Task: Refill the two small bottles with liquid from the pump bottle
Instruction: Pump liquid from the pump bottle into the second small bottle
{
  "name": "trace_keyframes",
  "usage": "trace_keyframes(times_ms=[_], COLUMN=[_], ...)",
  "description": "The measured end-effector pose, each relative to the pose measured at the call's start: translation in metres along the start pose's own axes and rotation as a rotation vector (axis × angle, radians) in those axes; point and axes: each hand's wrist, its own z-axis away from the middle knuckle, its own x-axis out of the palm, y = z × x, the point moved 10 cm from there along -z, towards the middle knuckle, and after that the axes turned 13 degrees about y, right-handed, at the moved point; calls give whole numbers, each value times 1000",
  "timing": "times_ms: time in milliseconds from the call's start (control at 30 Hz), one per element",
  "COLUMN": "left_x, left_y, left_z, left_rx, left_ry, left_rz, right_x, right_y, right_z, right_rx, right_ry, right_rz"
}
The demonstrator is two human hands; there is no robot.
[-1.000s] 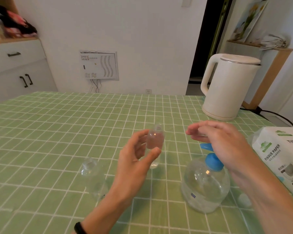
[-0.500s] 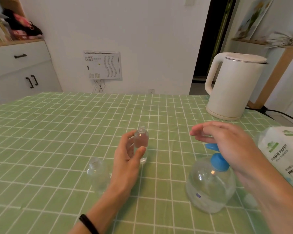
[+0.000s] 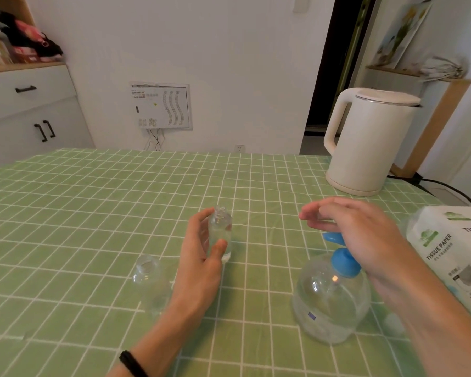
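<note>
1. Left grip [image 3: 201, 257] was curled round one small bottle [image 3: 220, 231], thumb in front and fingers behind. The bottle was upright and uncapped, at or just above the green checked worktop [image 3: 93, 213].
2. Right grip [image 3: 365, 235] hung spread and loose over the blue pump head [image 3: 344, 263] of the pump bottle [image 3: 332, 303], holding nothing. Whether the palm touched the pump could not be told.
3. The second small bottle [image 3: 150, 284] stood uncapped just beside the left wrist, untouched.
4. The held bottle's mouth was well to the left of the pump's nozzle, not under it.
5. Clear liquid in clear walls hid both fill levels, so finished refills could not be confirmed. No pumping seemed under way, and capping looked undone.
6. A white kettle [image 3: 370, 140] and a tissue pack [image 3: 457, 257] stood to the right.
</note>
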Motion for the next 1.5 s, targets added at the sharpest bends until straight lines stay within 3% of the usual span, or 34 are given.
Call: trace_keyframes(times_ms=[133,300,533,667,700,800,833,900,1033,1267,1500], left_x=[-1,9,7,-23,-33,-47,-58,-72,-108,-122,-115], left_y=[14,56,132,170,161,148,136,116,101,37,8], left_z=[3,23,67,58,54,48,47,52,62,66,63], left_rx=[42,257,390,431,359,371,356,356,431,196,92], left_ry=[16,23,-22,26,111,77,193,215,269,128,45], left_rz=[-81,-161,-71,116,110,58,-64,-221,-190,-281,-288], right_x=[1,2,5,7,7,7,8,8,8,10,11], right_y=[-2,-1,-2,-3,-4,-3,-3,-3,-4,-2,3], right_z=[1,-1,-1,2,3,2,2,2,0,-3,-7], right_rx=[-9,-25,-13,-8,-12,-12,-13,-21,-44,-33,5], right_ry=[-6,-13,-5,-31,-34,-39,-43,-49,-65,-72,-75], right_rz=[-4,11,-7,-3,-5,-17,-14,-14,-10,-29,-56])
